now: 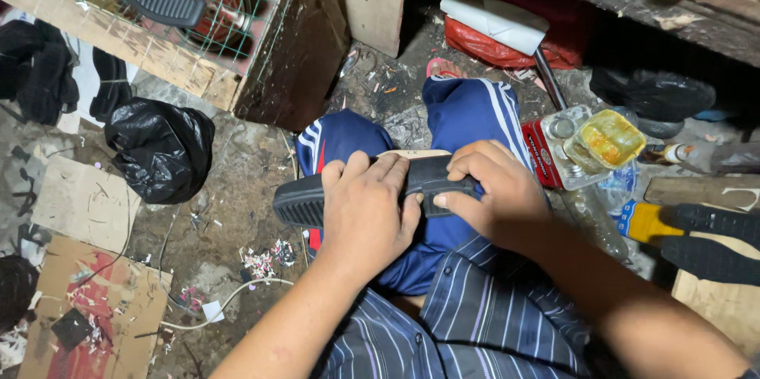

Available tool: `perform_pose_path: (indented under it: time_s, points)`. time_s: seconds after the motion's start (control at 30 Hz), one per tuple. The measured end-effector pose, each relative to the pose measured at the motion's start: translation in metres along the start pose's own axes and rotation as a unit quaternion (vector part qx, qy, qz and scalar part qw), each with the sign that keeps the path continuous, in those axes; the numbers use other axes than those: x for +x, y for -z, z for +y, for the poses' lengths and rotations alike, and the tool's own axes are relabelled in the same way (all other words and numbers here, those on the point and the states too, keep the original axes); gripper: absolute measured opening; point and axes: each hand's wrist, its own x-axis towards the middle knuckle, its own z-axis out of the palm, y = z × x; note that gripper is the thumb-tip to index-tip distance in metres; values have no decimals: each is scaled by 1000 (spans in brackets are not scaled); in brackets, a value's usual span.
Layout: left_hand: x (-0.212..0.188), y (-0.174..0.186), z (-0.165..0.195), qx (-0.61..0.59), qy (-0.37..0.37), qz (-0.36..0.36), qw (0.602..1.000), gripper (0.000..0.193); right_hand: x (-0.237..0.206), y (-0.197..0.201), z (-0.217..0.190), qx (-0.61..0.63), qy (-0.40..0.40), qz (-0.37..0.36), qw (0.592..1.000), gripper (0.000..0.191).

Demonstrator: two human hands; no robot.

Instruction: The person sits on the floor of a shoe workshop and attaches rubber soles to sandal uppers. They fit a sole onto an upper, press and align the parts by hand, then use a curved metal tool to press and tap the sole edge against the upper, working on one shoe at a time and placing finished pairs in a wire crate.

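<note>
Across the lap, the black rubber shoe sole (317,198), seemingly light and bendy, is best taken by its edges, with the left hand (366,217) clasped over it and right hand (495,193) fingers (455,199) pinching it.

Open floor (229,213) lies left of the knees, littered only with scraps and a thin white cord (226,304). A black plastic bag (162,148) and a wooden crate (198,54) block the upper left. On the right, a glue tin (609,137), bottles (594,217) and black soles (712,240) crowd the ground.
</note>
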Motion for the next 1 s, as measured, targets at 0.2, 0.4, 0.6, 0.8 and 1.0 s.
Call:
perform_pose_path:
  time_s: [0.2, 0.4, 0.6, 0.8, 1.0]
  points:
    - [-1, 3, 2, 15, 5, 6, 1000, 49, 9, 5, 5, -11, -34, -45, 998, 52]
    - [-8, 5, 4, 20, 18, -8, 1000, 48, 12, 7, 1, -54, -150, -127, 979, 57]
    - [-12, 19, -4, -54, 8, 21, 998, 47, -5, 10, -13, -1, -28, -43, 999, 89]
    - [-13, 31, -12, -126, 30, 6, 992, 43, -12, 5, -20, 98, -69, -23, 992, 68]
    - [-21, 32, -19, -127, 32, 17, 991, 49, -5, 2, -22, 105, -17, 1, 994, 58]
